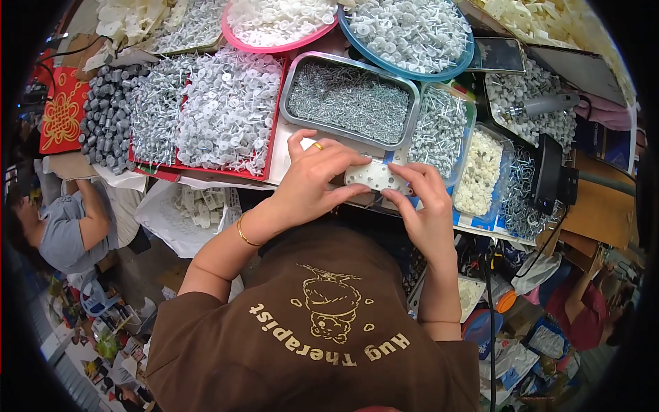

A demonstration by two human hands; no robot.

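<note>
While both hands meet at the near edge of the desk (302,161), the many containers lie spread behind them, probably so that each kind of part is within reach. Taking the metal tray (350,103) of small grey nails as landmark: left of it is the big red tray (206,110) with white-headed pins, and further left a heap of grey tubes (106,117). Behind the metal tray stand a pink bowl (278,27) and a blue bowl (408,38), both full of white pieces. Right of it is a clear box of nails (439,127), then a box of white caps (480,172).

Just in front of the metal tray is the small white plastic piece (376,177) with holes. The left hand (309,182) has its fingers closed over the left end of the piece, it seems to steady it. The right hand (425,206) pinches the right end with fingers together on it.
</note>
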